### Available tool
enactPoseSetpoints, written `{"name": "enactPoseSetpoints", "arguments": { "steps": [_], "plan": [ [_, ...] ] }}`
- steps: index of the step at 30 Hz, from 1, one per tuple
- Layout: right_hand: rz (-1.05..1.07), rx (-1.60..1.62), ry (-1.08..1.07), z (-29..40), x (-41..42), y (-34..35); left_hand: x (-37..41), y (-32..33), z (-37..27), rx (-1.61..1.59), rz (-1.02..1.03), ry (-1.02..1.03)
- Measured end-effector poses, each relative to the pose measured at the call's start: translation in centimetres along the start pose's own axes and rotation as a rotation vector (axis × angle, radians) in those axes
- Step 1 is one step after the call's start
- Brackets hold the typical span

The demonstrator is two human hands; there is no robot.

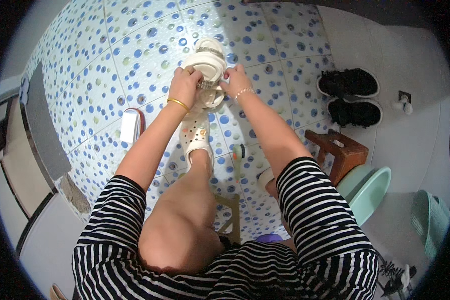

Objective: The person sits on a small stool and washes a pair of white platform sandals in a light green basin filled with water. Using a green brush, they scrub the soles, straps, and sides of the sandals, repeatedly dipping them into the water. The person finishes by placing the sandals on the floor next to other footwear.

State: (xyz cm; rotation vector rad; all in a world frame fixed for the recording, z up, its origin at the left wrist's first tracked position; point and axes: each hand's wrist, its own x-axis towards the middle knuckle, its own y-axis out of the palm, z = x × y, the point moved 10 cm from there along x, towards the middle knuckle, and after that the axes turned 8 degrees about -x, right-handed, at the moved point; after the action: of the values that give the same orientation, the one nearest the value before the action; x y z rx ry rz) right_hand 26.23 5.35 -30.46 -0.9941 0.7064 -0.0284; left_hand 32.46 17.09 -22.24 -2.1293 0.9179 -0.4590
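Observation:
White sandals (pixel 209 67) with thick soles and rhinestone-trimmed straps are at the top centre, overlapping so that their outlines partly merge. My left hand (pixel 185 84), with a gold bangle at the wrist, grips the jewelled strap (pixel 207 84) of the nearer sandal. At its right side is my right hand (pixel 237 80), wearing a beaded bracelet. Its thumb and finger are bent close to the sandal's edge; whether they pinch the thin strap is unclear. Just below the sandals, my foot wears a white clog (pixel 195 131) with small charms.
Left of the clog lies a white-topped brush-like item (pixel 131 125). A green-handled brush (pixel 238 159) is on the dotted tile floor (pixel 142 63). To the right are black shoes (pixel 348 83), a wooden stool (pixel 347 152), green basins (pixel 371 197) and a green basket (pixel 429 221).

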Motion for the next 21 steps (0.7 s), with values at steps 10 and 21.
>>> {"name": "enactPoseSetpoints", "arguments": {
  "steps": [10,21],
  "plan": [
    [-0.060,0.137,-0.177,0.5,4.8,0.8,-1.8,-4.9,1.2,0.232,-0.067,0.005],
    [-0.643,0.266,0.294,-14.3,-8.9,-5.5,1.8,-1.8,-8.2,0.031,-0.077,0.166]
  ]
}}
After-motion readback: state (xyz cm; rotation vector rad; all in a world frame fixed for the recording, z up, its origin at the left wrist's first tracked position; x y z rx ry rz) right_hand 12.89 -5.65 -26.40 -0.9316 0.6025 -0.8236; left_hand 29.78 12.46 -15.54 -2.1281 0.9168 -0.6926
